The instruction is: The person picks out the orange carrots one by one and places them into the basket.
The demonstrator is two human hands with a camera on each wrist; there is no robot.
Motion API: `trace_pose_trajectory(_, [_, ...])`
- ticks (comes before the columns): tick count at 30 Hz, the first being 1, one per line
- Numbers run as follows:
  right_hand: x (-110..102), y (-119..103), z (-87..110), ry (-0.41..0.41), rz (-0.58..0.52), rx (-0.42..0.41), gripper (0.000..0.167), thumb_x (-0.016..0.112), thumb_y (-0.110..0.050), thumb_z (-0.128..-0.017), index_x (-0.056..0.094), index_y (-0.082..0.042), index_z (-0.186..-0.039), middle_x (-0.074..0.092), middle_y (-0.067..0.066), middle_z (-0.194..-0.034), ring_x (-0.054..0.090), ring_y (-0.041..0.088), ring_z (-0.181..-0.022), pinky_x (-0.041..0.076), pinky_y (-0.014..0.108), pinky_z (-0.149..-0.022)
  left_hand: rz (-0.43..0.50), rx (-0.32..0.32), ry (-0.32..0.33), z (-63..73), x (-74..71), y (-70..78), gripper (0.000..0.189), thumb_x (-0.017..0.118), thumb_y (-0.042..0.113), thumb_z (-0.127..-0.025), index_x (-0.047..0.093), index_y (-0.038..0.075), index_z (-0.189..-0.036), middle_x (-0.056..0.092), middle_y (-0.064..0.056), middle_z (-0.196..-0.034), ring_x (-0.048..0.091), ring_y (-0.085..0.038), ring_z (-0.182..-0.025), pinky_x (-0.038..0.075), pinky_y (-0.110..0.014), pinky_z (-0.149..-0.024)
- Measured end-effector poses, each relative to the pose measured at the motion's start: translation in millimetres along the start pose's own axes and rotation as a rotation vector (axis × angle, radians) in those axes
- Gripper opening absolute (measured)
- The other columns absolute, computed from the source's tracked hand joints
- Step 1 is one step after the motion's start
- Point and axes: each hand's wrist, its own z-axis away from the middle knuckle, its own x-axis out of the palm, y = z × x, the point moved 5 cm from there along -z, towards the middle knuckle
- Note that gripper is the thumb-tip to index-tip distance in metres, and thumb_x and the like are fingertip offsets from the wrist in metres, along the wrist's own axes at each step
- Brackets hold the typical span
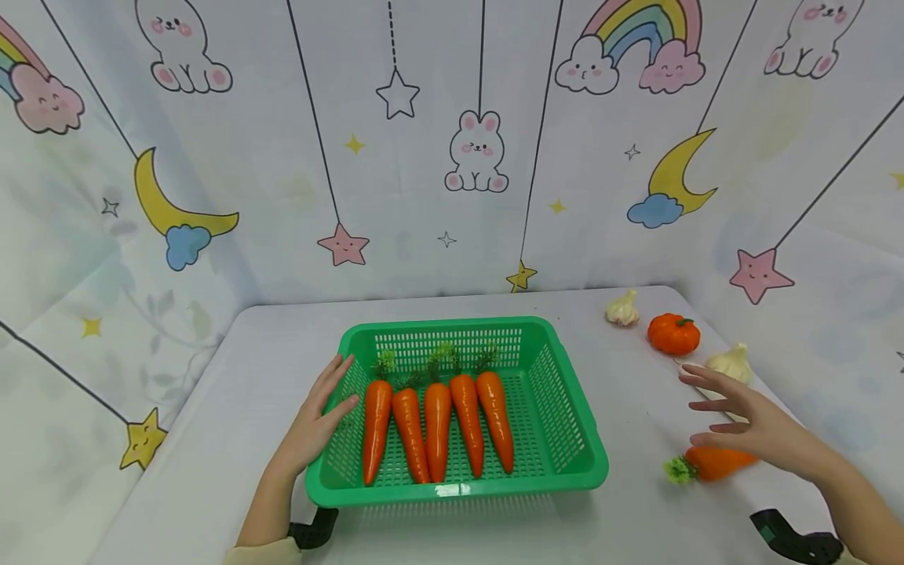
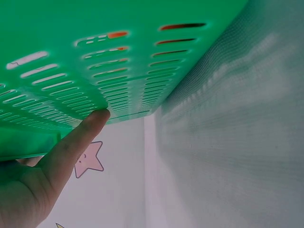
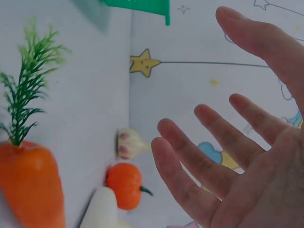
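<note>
A green plastic basket holds several orange carrots in a row, green tops toward the back. My left hand is at its left side, fingers fairly straight along the rim. In the left wrist view, one finger of that hand lies against the slotted outer wall. To the right, my right hand hovers above a loose carrot, partly covering it. Its fingers are spread and hold nothing, as the right wrist view shows, with the carrot lying off to the side.
Near the table's right edge lie a garlic bulb, a small orange pumpkin and another garlic bulb. A white elongated vegetable lies close to the pumpkin, mostly behind my right hand in the head view. A patterned cloth hangs behind the table.
</note>
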Motion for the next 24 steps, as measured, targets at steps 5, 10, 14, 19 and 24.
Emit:
trace_pose_trajectory(5, [-2.8,24.2,11.2,-0.005,-0.01,0.029,0.071,0.062,-0.001,-0.084,0.025,-0.009,-0.144,0.034,-0.034,-0.127,0.048,-0.012,-0.101,0.051,0.022,-0.068,0.001,-0.001,-0.003,-0.2,0.2,0.5,0.056,0.049,0.021,-0.095,0.027,0.015,-0.145,0.009,-0.011,-0.152,0.005,-0.038,-0.136,0.012,-0.071,-0.094])
trace_pose_trajectory(10, [-2.2,45.5,20.3,-0.008,-0.095,0.008,0.063,0.059,0.006,-0.083,0.03,0.001,-0.139,0.038,-0.031,-0.129,0.047,-0.012,-0.103,0.052,0.024,-0.069,0.001,0.0,0.001,-0.3,-0.6,0.7,0.056,0.05,0.02,-0.095,0.027,0.017,-0.145,0.01,-0.011,-0.152,0.006,-0.038,-0.136,0.012,-0.071,-0.094])
trace_pose_trajectory(14, [-2.4,59.4,25.8,0.001,-0.088,0.029,0.061,0.06,0.005,-0.083,0.034,-0.003,-0.138,0.039,-0.031,-0.127,0.045,-0.014,-0.104,0.051,0.022,-0.07,-0.002,-0.002,-0.001,-0.4,-0.3,0.2,0.056,0.05,0.018,-0.095,0.026,0.017,-0.146,0.009,-0.012,-0.152,0.006,-0.038,-0.136,0.013,-0.071,-0.094])
trace_pose_trajectory(19, [-2.7,72.8,30.2,-0.006,-0.038,0.066,0.059,0.062,0.001,-0.083,0.036,-0.002,-0.136,0.039,-0.034,-0.124,0.042,-0.017,-0.103,0.048,0.018,-0.071,-0.002,-0.009,0.002,-1.9,0.8,-5.0,0.057,0.051,0.015,-0.094,0.026,0.013,-0.146,0.009,-0.014,-0.151,0.006,-0.039,-0.136,0.013,-0.071,-0.094])
trace_pose_trajectory(24, [-2.0,87.1,31.2,-0.016,0.019,0.138,0.06,0.065,-0.006,-0.083,0.036,0.002,-0.135,0.036,-0.038,-0.12,0.037,-0.021,-0.101,0.046,0.017,-0.071,-0.002,-0.004,0.003,-2.0,0.3,-3.0,0.057,0.051,0.017,-0.094,0.026,0.015,-0.145,0.01,-0.013,-0.151,0.006,-0.039,-0.136,0.013,-0.071,-0.094])
